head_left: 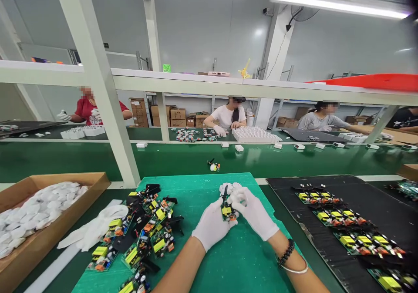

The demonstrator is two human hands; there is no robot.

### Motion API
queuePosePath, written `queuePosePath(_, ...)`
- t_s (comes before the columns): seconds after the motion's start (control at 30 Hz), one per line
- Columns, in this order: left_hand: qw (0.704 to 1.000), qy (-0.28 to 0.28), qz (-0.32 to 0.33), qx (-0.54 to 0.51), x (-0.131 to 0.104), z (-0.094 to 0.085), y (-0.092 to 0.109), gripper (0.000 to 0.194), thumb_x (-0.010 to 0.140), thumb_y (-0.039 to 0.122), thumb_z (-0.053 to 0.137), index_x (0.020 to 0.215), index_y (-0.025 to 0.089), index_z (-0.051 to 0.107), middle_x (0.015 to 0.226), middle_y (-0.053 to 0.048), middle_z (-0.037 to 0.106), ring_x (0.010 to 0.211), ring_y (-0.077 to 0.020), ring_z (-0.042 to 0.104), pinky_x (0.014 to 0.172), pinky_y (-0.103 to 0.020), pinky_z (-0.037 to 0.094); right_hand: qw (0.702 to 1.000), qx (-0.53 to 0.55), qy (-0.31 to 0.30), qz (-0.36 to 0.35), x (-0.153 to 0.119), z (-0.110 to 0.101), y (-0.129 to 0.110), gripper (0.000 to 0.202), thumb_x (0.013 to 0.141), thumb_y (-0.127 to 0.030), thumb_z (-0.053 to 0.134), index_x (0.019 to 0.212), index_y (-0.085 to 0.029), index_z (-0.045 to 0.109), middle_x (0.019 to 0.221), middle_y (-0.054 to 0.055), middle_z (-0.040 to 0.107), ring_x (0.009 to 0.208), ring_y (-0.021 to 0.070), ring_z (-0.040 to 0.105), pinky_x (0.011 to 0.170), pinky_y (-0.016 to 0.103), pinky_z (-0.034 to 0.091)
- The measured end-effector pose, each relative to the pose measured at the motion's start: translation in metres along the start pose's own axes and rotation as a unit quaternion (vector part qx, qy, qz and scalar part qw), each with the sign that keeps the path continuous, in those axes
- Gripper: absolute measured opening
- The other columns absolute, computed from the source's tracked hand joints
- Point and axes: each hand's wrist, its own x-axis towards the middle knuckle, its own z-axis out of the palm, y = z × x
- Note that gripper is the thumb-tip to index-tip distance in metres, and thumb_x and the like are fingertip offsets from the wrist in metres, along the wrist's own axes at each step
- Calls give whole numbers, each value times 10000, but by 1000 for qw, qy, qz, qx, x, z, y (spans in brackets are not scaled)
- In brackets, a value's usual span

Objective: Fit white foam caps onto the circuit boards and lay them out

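Note:
A small circuit board with a yellow transformer and orange parts is gripped in my gloved left hand, above a green mat. My gloved right hand closes its fingers at the board's upper right edge, by a dark upright piece on it. Whether the right fingers pinch that piece or another small part is hidden. Just behind the fingers lie some small white pieces, partly covered. To the left of my hands, a heap of similar circuit boards is spread over the mat.
A cardboard box of white pieces stands left, beside a loose white glove. Boards in rows lie on a black sheet at right. Ahead, a green conveyor belt carries white cases and one board. Several co-workers sit beyond; a white post rises left.

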Motion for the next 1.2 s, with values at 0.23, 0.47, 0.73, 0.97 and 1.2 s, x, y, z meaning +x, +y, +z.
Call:
queuePosePath(0.23,996,24,-61,66,5,5,-5,479,732,601,394,846,155,527,672,-40,562,549,-139,531,527,-292,440,993,-69,-75,-66,-2,-9,-13,137,732,-316,569,774,-241,676,903,34,622,869,215,532,779,339,413)
queuePosePath(0.47,987,45,-82,130,5,10,-4,556,693,681,342,786,155,497,580,1,509,386,-84,451,318,-181,246,999,16,-31,33,-4,3,-1,177,670,-354,627,710,-182,610,708,5,577,459,99,483,468,259,420)
queuePosePath(0.73,986,54,-83,131,9,0,-8,525,684,671,386,783,162,474,601,-1,520,391,-74,458,329,-168,200,993,49,-111,10,4,-4,6,145,672,-325,624,706,-184,639,761,27,635,640,162,557,580,280,443)
queuePosePath(0.97,985,51,-65,154,6,7,-2,482,691,637,421,755,162,470,664,-24,565,415,-65,463,349,-168,214,989,150,13,-6,10,-3,15,211,637,-384,665,750,-208,636,1049,51,585,1063,241,462,861,354,380)
queuePosePath(1.2,963,79,15,258,6,16,-13,651,704,703,233,842,152,550,520,-6,544,329,-65,396,334,-179,185,893,420,-78,144,-10,11,4,685,679,-244,661,1255,-364,311,993,14,571,584,78,554,454,181,419)
